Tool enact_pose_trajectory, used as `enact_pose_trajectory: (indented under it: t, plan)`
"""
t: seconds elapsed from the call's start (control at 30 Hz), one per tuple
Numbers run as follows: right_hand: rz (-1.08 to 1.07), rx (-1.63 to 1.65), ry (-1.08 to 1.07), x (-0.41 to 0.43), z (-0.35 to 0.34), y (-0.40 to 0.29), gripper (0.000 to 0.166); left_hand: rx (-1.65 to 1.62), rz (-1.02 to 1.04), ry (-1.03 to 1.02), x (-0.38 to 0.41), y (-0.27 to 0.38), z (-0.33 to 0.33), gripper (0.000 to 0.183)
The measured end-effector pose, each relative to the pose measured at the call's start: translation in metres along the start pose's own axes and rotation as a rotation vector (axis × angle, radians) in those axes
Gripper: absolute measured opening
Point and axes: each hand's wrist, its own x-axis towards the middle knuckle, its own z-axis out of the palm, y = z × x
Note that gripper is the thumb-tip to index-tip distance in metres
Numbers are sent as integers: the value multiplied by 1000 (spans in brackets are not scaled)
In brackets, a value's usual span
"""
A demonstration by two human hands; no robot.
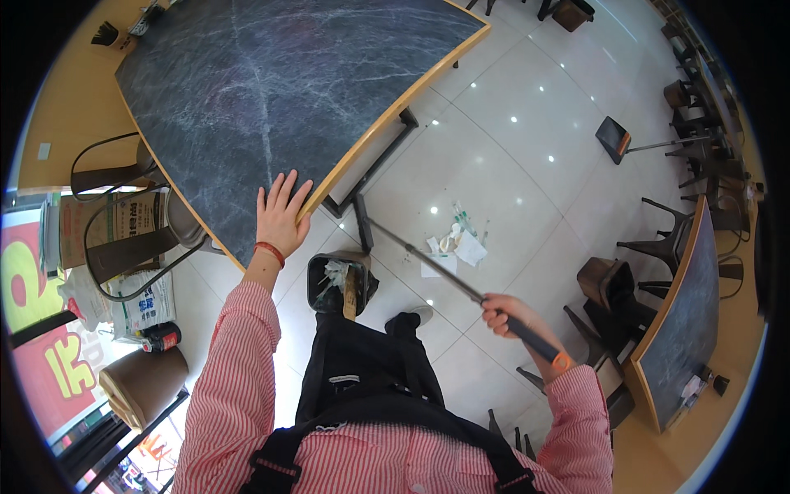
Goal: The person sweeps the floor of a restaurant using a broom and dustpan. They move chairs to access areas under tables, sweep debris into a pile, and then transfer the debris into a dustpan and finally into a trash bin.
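My left hand [282, 213] rests flat on the corner of a dark marbled tabletop [265, 117] with a wooden edge, fingers spread. In my right hand [507, 313] is the dark grip of a long-handled broom [441, 268], which has an orange ring at its top. The handle slants down left to a narrow dark bar [363, 223], apparently the broom head, near the table's base frame. On the tiles beside the handle lie crumpled white papers [470, 249] and green-and-clear wrappers [460, 216]. A waste bin [313, 290] holding plastic and a brown stick-like piece stands before my legs.
A long-handled dustpan [613, 139] lies on the floor at upper right. Metal chairs [657, 231], a second dark table [679, 321] and another bin [602, 284] line the right. At left are chairs [139, 247], a cardboard box [92, 231], bags [145, 302] and a brown bin [151, 380].
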Motion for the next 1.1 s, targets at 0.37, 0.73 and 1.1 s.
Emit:
enact_pose_trajectory:
  t: [0.37,0.73,1.1]
  plan:
    - [-253,526,-140,-10,-42,36,30,-5,-12,-17,0,0,1,47]
    - [-459,269,58,4,25,64,54,-6,3,-13,1,0,0,46]
    - [-524,551,-156,63,5,20,43,33,23,-28,3,2,-1,47]
